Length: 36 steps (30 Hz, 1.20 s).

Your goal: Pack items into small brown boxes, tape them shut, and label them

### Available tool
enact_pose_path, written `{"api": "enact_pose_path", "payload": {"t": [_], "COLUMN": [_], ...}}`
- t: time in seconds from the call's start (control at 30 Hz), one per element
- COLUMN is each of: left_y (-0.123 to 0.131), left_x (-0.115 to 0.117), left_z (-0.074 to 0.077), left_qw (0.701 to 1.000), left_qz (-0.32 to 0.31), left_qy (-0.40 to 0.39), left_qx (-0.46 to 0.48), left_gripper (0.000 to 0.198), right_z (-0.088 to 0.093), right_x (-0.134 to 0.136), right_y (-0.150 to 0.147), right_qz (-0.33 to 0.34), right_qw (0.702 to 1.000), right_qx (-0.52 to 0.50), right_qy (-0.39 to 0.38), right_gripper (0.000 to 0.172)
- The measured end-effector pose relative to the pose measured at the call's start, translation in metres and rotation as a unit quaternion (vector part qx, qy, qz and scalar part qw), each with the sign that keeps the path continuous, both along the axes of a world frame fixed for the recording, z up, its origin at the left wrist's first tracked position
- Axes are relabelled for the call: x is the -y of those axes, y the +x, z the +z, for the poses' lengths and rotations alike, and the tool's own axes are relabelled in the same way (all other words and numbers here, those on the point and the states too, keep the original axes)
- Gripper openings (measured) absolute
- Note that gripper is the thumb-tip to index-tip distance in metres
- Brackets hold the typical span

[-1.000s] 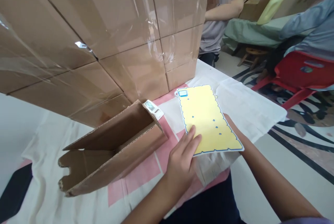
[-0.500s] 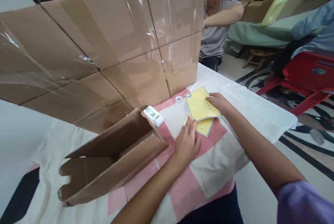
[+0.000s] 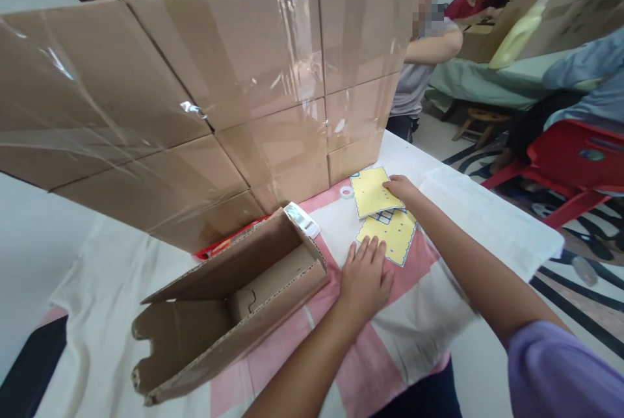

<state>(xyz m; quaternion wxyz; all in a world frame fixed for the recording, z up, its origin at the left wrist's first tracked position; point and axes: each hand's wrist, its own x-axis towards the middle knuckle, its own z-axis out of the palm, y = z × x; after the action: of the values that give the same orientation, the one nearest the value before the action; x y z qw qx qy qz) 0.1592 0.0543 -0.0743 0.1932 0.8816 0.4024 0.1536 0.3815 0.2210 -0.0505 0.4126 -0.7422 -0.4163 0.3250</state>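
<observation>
While the left hand (image 3: 366,275) is lying flat and open, fingertips at the lower yellow sheet (image 3: 392,239), the right hand (image 3: 402,189) is gripping the upper yellow sheet (image 3: 369,192) near the table's (image 3: 482,216) far edge.

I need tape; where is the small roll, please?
Head view, right of centre: the tape roll lies on the cloth, left of the upper yellow sheet.

The yellow sheet (image 3: 370,195) at the right grip (image 3: 402,189) bears a blue scalloped border; the cloth (image 3: 385,366) beneath is pink-and-white.
</observation>
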Motion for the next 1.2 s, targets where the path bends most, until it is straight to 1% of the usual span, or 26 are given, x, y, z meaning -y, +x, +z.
{"api": "enact_pose_path", "payload": {"t": [0.07, 0.1, 0.17, 0.2, 0.27, 0.3, 0.4, 0.5, 0.6, 0.7, 0.8, 0.9, 1.0, 1.1, 1.2], "left_y": [-0.001, -0.001, -0.002, -0.002, -0.003, -0.003, -0.006, -0.006, 0.002, 0.017, 0.034, 0.045, 0.05, 0.05, 0.047], "left_x": [-0.001, -0.001, -0.001, -0.001, 0.001, 0.002, 0.006, 0.013, 0.027, 0.053, 0.088, 0.122, 0.147, 0.157, 0.157], "left_z": [0.0, -0.001, -0.002, -0.004, -0.006, -0.008, -0.008, -0.003, 0.003, 0.002, -0.008, -0.02, -0.028, -0.027, -0.018], "left_qw": [1.0, 1.0, 1.0, 1.0, 1.0, 0.999, 0.999, 0.999, 0.998, 0.994, 0.988, 0.984, 0.982, 0.983, 0.982], "left_qz": [-0.001, 0.0, 0.0, -0.001, -0.005, -0.007, -0.017, -0.025, -0.021, 0.007, 0.026, 0.015, 0.029, 0.048, 0.045], "left_qy": [0.001, 0.002, 0.008, 0.014, 0.03, 0.039, 0.049, 0.031, 0.012, 0.007, 0.016, 0.053, 0.076, 0.064, 0.046], "left_qx": [0.01, 0.013, 0.011, 0.008, 0.0, -0.003, -0.011, -0.023, -0.063, -0.113, -0.152, -0.17, -0.17, -0.166, -0.177], "left_gripper": [0.061, 0.061, 0.06, 0.059, 0.057, 0.056, 0.055, 0.057, 0.06, 0.068, 0.081, 0.09, 0.092, 0.089, 0.086], "right_z": [0.004, 0.007, 0.011, 0.012, 0.011, 0.009, 0.0, -0.009, -0.013, -0.012, -0.008, -0.006, -0.007, -0.008, -0.01], "right_x": [0.004, 0.008, 0.022, 0.031, 0.054, 0.066, 0.098, 0.12, 0.13, 0.129, 0.128, 0.13, 0.136, 0.141, 0.144], "right_y": [-0.001, 0.0, 0.001, 0.001, 0.001, 0.001, 0.0, 0.002, 0.006, 0.009, 0.007, -0.001, -0.014, -0.028, -0.041], "right_qz": [-0.022, -0.033, -0.039, -0.031, 0.0, 0.016, 0.053, 0.047, 0.03, 0.028, 0.04, 0.082, 0.143, 0.21, 0.253], "right_qw": [0.999, 0.997, 0.982, 0.968, 0.932, 0.917, 0.887, 0.881, 0.888, 0.899, 0.912, 0.912, 0.897, 0.873, 0.851], "right_qx": [0.035, 0.072, 0.183, 0.249, 0.362, 0.397, 0.455, 0.467, 0.454, 0.432, 0.403, 0.401, 0.417, 0.436, 0.457], "right_qy": [-0.02, -0.018, 0.007, 0.016, 0.004, -0.015, -0.058, -0.058, -0.064, -0.072, -0.062, -0.026, 0.023, 0.054, 0.053], "right_gripper": [0.027, 0.034, 0.046, 0.048, 0.047, 0.046, 0.043, 0.047, 0.053, 0.056, 0.055, 0.055, 0.053, 0.048, 0.048]}}
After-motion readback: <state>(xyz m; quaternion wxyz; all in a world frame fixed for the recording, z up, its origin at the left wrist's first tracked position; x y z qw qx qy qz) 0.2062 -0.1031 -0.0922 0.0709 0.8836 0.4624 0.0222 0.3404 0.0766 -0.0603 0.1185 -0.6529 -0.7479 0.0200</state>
